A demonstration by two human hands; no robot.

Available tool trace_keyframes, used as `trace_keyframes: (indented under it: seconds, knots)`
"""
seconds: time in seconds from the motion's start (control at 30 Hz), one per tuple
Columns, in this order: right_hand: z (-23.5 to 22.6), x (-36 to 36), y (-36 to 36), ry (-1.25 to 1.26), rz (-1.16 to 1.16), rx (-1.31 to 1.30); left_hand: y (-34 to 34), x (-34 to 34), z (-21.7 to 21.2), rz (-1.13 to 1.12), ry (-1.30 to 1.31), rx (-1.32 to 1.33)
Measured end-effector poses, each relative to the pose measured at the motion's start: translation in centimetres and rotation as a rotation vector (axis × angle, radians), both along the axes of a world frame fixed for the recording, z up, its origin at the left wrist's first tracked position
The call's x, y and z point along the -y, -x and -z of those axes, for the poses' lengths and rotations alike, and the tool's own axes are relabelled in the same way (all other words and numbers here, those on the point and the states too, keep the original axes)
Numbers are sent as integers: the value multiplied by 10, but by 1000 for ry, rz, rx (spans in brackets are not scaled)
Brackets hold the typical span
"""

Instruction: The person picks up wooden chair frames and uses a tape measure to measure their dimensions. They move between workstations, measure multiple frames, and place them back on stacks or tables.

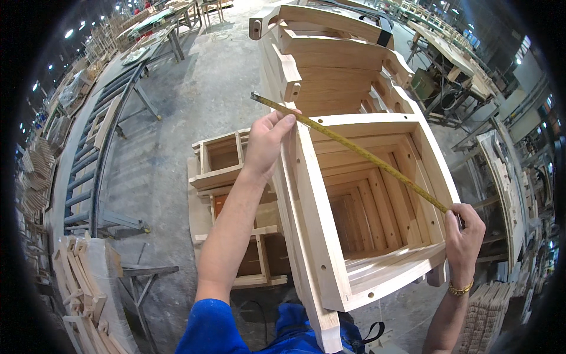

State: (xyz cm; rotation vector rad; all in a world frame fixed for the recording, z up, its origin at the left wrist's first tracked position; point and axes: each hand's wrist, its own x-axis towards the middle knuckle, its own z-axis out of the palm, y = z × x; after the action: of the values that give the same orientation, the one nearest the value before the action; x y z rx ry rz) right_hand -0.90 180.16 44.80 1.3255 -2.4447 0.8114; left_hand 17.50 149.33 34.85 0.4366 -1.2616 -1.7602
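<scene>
A yellow tape measure [371,157] stretches diagonally over the open top of a pale wooden frame [323,236]. Its metal end tip sticks out past my left hand [267,141], which pinches the blade between thumb and fingers by the frame's far left corner. At the right side rail my right hand [465,235] is closed round the other end of the tape; any case is hidden in the fingers. Several like frames are stacked beneath the top one, so the inside looks like a deep square shaft. Dark round holes dot the rails.
Behind the stack stand more wooden frames [336,79] with curved parts. Drawer-like wooden boxes [221,154] lie low at the left. Farther left runs a roller conveyor [97,150], with bundled wooden parts [79,283] nearer me. A workbench [451,53] stands at the far right.
</scene>
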Motion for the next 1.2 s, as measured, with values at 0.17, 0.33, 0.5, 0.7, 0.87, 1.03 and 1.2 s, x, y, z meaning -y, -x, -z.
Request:
trace_keyframes:
  seconds: [0.17, 0.33, 0.5, 0.7, 0.87, 1.03, 1.2]
  knots:
    - [-4, -13, -3, 35, -19, 20, 12, -2, 1, 45, -11, -20]
    - [-13, -49, 8, 32, -118, -32, -25, 33, 23, -71, 171, 148]
    - [-14, -171, 56, -18, 49, -117, 32, 7, 29, 62, -83, 93]
    - [-2, -226, 53, 2, 117, -107, 1, 46, 30, 228, 112, 183]
    - [12, -224, 52, 42, 152, -127, 3, 45, 28, 216, 121, 257]
    - [24, -226, 56, 99, 160, -121, -4, 47, 14, 324, 219, 313]
    - [31, -223, 56, 97, 190, -113, 5, 32, 18, 307, 150, 317]
